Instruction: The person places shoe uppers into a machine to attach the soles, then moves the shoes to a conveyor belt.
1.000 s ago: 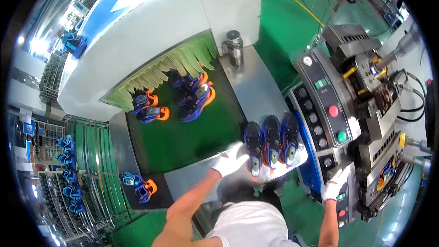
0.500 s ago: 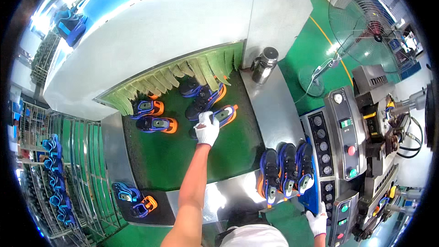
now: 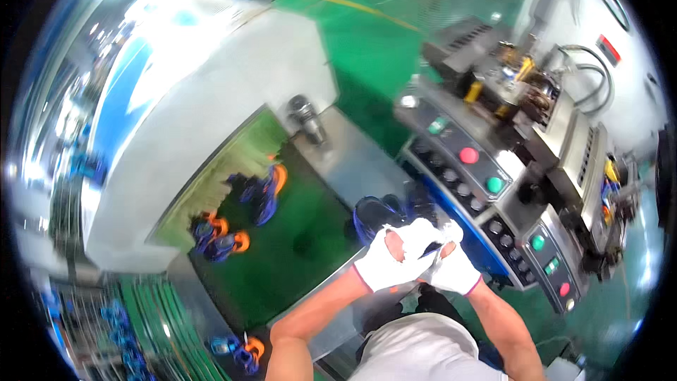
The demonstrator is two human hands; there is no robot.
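My left hand (image 3: 400,257), in a white glove, is curled beside my right hand (image 3: 455,262), gloved the same way. Both are close together at the near ends of several dark shoes with blue edges, a shoe (image 3: 370,217) lying just past my left fingers. The fingers of both hands are bent inward. Blur and the gloves hide what is between them. On the green conveyor belt (image 3: 303,254), a pair of blue and orange shoes (image 3: 220,240) lies at the left, and more dark shoes (image 3: 264,196) are near the strip curtain (image 3: 226,169).
A steel flask (image 3: 307,116) stands on the metal ledge beyond the belt. Close on my right is a machine with gauges and a red button (image 3: 469,155). More blue and orange shoes (image 3: 247,354) sit at the near left corner, beside a wire rack (image 3: 159,324).
My view has turned right. My left hand has left the shoe on the belt and crossed to the ledge shoes. My right hand has come up from the blue-edged panel to meet it.
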